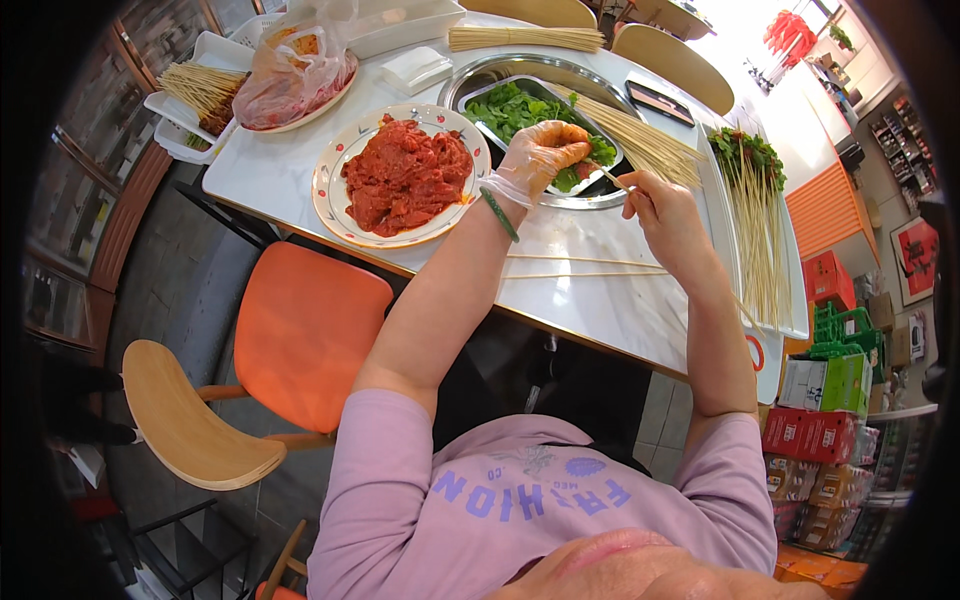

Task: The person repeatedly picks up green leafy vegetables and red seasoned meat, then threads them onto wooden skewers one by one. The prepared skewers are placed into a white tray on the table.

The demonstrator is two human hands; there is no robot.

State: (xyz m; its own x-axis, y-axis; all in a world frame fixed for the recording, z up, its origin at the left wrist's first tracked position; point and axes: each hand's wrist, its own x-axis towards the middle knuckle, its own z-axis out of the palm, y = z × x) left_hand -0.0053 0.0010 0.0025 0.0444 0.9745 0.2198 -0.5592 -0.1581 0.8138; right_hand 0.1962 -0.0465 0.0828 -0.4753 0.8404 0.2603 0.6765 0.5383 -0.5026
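Observation:
My left hand, in a clear plastic glove smeared with red, pinches green leaves and a bit of meat over a metal tray. Leafy herbs fill that tray, which rests in a round steel basin. My bare right hand holds a thin bamboo skewer whose tip end reaches the leaves at my left fingers. Left of my gloved hand, a plate carries red marinated sliced meat. Many loose skewers lean on the basin's right side. Two skewers lie on the table between my forearms.
At right, a white tray holds leaf-topped skewers. A phone lies behind the basin. Skewer bundle, napkins, a bagged plate of meat and filled skewers stand farther back. An orange chair is at the table's front left.

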